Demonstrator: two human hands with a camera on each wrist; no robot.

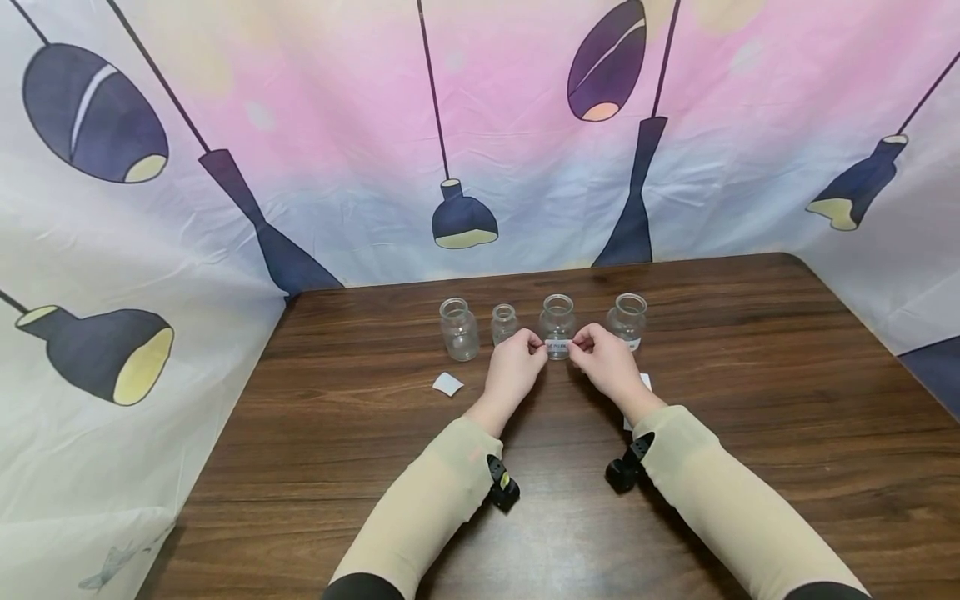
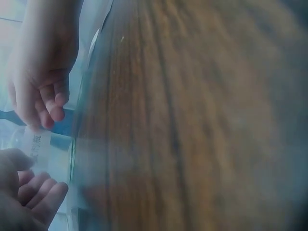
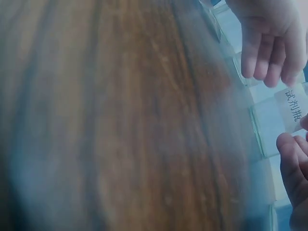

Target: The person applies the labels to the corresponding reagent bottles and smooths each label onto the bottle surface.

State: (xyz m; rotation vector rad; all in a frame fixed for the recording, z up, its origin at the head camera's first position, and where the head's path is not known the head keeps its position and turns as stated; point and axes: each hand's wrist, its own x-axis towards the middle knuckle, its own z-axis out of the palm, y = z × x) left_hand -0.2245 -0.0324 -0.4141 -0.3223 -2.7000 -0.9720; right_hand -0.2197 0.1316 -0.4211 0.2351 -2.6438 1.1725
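Observation:
A small white label (image 1: pixel 557 345) with dark handwritten characters lies across the front of a clear glass jar (image 1: pixel 557 317), stretched between both hands. My left hand (image 1: pixel 516 364) pinches the label's left end between thumb and forefinger. At the opposite end, the thumb and forefinger of my right hand (image 1: pixel 606 364) pinch it. The right wrist view shows the writing on the label (image 3: pixel 290 108) up close, flat along the glass. A second glass jar (image 1: pixel 628 312) stands behind my right hand, with a white label (image 1: pixel 634 343) on its front, partly hidden.
Left of the hands stand a tall glass jar (image 1: pixel 459 333) and a smaller glass jar (image 1: pixel 504 317), the latter partly covered by my left hand. A white paper piece (image 1: pixel 447 383) lies before them. More white paper (image 1: pixel 647 381) shows beside my right wrist. A printed cloth (image 1: pixel 360 167) hangs behind the wooden table (image 1: pixel 360 467).

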